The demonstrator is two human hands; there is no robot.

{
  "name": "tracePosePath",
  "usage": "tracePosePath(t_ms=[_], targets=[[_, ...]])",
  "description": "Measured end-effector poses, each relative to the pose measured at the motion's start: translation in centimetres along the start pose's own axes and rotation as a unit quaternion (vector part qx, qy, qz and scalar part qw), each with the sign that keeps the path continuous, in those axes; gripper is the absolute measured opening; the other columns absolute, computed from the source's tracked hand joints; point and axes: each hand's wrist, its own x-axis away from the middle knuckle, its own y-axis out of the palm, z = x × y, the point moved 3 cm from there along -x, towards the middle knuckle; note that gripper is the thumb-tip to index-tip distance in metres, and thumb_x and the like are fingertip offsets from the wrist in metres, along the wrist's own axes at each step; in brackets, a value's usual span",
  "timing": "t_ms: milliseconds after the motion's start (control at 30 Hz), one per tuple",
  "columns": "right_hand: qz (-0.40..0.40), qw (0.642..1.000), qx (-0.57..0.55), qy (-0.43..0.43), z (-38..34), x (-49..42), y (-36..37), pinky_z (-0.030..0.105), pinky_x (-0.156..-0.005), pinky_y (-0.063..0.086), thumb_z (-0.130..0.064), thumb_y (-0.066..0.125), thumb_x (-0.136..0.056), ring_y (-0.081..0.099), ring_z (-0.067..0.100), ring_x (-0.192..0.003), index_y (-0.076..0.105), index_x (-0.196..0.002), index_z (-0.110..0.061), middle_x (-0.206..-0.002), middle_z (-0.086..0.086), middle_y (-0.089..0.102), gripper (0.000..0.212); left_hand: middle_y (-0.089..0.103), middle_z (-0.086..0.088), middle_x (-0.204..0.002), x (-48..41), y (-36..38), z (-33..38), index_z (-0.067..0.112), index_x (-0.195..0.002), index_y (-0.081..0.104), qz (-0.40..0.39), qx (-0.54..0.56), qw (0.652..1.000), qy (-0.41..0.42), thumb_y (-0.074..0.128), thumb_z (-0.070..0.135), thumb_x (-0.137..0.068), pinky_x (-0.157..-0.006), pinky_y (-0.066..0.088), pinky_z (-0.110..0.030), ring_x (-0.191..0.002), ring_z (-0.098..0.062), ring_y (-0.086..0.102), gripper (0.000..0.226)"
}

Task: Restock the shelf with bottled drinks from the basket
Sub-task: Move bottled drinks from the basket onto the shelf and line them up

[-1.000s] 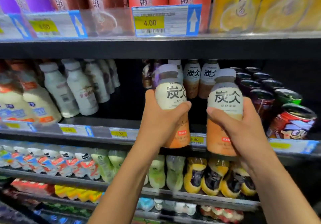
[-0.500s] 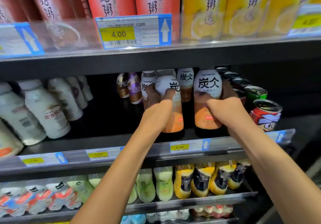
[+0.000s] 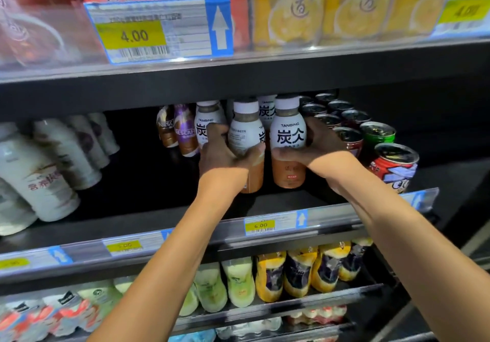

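The left hand (image 3: 228, 156) was curled round the waist of a plump plastic bottle with a white label sleeve and orange-brown lower half (image 3: 245, 134), thumb across its front. The right hand (image 3: 318, 148) gripped a matching bottle (image 3: 290, 136) the same way, its label facing outward, probably so shoppers could read it. Between the hands the two bottles stood upright and nearly touching, deep on the dark metal shelf (image 3: 148, 209). I could not tell whether their bases had touched down. Just beyond the fingertips stood a row of like bottles (image 3: 208, 121), so the pair seemed meant to extend that lane. Just outside the right hand crowded red and green drink cans (image 3: 395, 161), leaving little room. The basket was out of view.
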Motion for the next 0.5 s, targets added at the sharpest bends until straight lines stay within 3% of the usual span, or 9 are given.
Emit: tracePosePath(t_ms=[67,233,333,433,500], targets=[[-0.009,1.000,-0.006,-0.008,0.2,-0.1,0.3,0.045,-0.090,0.056,-0.055,0.085,-0.038,0.067,0.014,-0.103,0.057,-0.122,-0.028,-0.111,-0.008,0.071,0.092,0.069,0.002,-0.099,0.0,-0.1,0.0,0.021,-0.106,0.048,-0.003,-0.016,1.000,0.003,0.085,0.046,-0.061,-0.084,0.056,-0.041,-0.092,-0.019,0.068,0.063],[-0.009,0.999,0.046,-0.019,0.0,-0.5,0.6,0.046,-0.095,0.052,-0.044,0.090,-0.058,0.063,0.022,-0.110,0.045,-0.128,-0.025,-0.120,-0.003,0.066,0.085,0.068,-0.004,-0.109,-0.7,0.1,-0.5,0.030,-0.104,0.057,0.013,-0.079,0.997,0.013,0.069,0.071,-0.045,-0.084,0.057,-0.041,-0.096,-0.023,0.068,0.073],[-0.006,0.997,0.074,-0.021,0.0,-1.4,0.6,0.044,-0.096,0.051,-0.036,0.090,-0.064,0.062,0.024,-0.112,0.041,-0.130,-0.018,-0.123,0.002,0.065,0.084,0.072,-0.005,-0.109,-0.7,-0.2,1.2,0.023,-0.111,0.064,0.001,-0.145,0.989,0.038,0.075,0.063,-0.059,-0.088,0.054,-0.038,-0.101,-0.027,0.067,0.067],[-0.009,0.995,0.099,-0.018,-0.3,-2.0,0.6,0.040,-0.094,0.050,-0.035,0.090,-0.065,0.060,0.024,-0.112,0.042,-0.131,-0.016,-0.124,0.003,0.063,0.084,0.068,-0.011,-0.119,-1.2,-0.4,1.8,0.017,-0.130,0.053,-0.002,-0.240,0.969,0.055,0.077,0.049,-0.078,-0.087,0.046,-0.036,-0.112,-0.033,0.062,0.065],[-0.012,0.994,0.108,-0.018,-0.4,-2.2,0.7,0.036,-0.091,0.049,-0.036,0.090,-0.065,0.058,0.022,-0.113,0.044,-0.128,-0.019,-0.123,0.001,0.063,0.080,0.067,-0.014,-0.118,-1.4,-0.4,2.0,0.013,-0.127,0.052,0.003,-0.271,0.960,0.067,0.074,0.047,-0.082,-0.084,0.045,-0.037,-0.110,-0.036,0.061,0.060]])
